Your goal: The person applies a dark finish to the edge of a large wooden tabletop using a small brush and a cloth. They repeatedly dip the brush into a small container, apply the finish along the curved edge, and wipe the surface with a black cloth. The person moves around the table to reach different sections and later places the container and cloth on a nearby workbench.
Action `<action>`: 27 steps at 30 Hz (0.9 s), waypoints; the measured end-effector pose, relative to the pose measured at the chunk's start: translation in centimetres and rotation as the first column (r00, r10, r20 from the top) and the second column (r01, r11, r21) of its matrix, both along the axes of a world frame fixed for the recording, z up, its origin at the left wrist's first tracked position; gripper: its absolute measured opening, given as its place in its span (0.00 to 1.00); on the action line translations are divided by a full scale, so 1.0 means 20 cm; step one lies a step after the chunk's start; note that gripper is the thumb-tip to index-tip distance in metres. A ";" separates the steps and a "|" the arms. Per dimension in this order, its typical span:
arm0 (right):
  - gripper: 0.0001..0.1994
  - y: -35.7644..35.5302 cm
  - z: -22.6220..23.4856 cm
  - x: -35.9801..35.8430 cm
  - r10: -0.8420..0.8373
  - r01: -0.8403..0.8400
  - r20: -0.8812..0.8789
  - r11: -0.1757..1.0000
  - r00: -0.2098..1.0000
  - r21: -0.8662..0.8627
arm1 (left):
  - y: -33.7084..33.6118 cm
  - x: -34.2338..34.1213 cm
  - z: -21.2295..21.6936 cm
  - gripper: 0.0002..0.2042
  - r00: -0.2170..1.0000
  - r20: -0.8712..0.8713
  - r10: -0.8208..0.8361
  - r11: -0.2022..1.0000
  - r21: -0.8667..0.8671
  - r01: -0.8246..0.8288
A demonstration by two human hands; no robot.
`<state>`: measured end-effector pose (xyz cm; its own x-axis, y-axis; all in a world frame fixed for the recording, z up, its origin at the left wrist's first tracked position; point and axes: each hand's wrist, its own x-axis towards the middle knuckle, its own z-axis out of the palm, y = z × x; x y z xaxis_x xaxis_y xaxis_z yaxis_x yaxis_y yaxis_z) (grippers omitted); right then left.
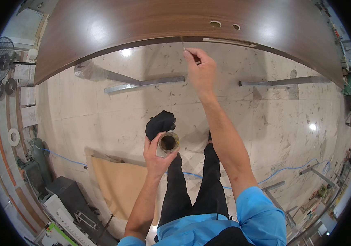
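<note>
In my left hand [155,160] is a small clear jar [169,142] with dark contents, its open mouth facing up. A bunched black cloth [159,123] sits just beyond the jar, against the fingers of that hand; how it is held is partly hidden. My right hand [201,70] reaches forward, thumb and fingers pinched on a thin, slim tool [183,46]. The tool's tip meets the front edge of a glossy brown wood-look tabletop [142,22]; its exact kind is too small to make out.
Two cutouts [215,24] pierce the tabletop. Metal legs [144,81] stand below it on the stained tile floor. Tan sheet material [116,184] lies at lower left, near dark equipment [75,197]. A blue hose [282,169] crosses the floor. A fan [2,57] stands far left.
</note>
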<state>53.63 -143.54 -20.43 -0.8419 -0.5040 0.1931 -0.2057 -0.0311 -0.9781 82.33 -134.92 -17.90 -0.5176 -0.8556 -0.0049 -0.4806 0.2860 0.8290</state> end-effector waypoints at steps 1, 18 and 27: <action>0.09 0.00 0.01 0.02 0.106 -0.105 0.011 0.994 0.994 -0.040 | 0.00 0.01 0.00 0.32 1.000 0.006 0.006 1.000 -0.005 -0.006; 0.07 -0.10 0.08 0.28 -0.063 0.064 -0.044 0.998 0.997 0.017 | -0.06 0.17 0.03 0.32 0.997 -0.009 0.082 0.996 0.014 -0.082; 0.08 -0.47 0.02 0.52 0.124 -0.120 -0.137 0.992 0.983 0.037 | -0.10 0.34 0.02 0.32 0.990 -0.028 0.140 0.990 0.023 -0.139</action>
